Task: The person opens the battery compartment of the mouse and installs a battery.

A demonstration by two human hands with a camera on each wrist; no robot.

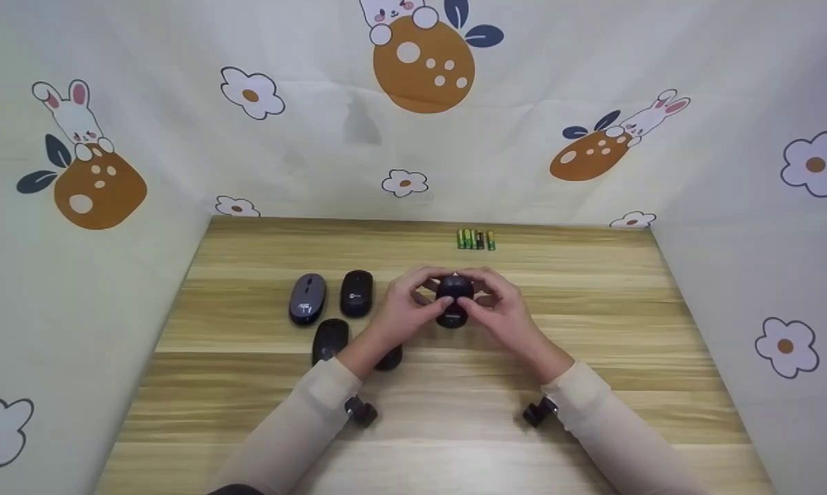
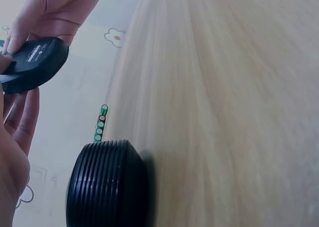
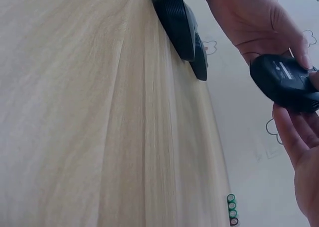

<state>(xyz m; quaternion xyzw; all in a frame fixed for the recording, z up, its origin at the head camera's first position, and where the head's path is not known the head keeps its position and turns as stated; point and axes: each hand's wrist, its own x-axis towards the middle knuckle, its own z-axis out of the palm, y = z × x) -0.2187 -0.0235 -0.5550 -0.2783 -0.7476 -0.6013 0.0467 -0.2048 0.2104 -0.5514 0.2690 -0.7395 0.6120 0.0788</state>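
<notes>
A black computer mouse (image 1: 455, 286) is held between both hands above the table, its underside with a pale label (image 2: 35, 53) turned up. My left hand (image 1: 413, 302) grips its left side and my right hand (image 1: 501, 302) its right side. Both thumbs press on the underside, close together near its middle, while the fingers curl round the far end and beneath. In the right wrist view the mouse (image 3: 279, 85) hangs clear of the wood, tilted. The thumbs hide part of the underside.
Left of the hands lie a grey-topped mouse (image 1: 308, 299), a black mouse (image 1: 357, 293) and another black mouse (image 1: 331, 337). A further dark mouse (image 1: 390, 359) is partly hidden under my left forearm. Several green batteries (image 1: 471, 239) stand in a row near the table's (image 1: 557, 412) back edge.
</notes>
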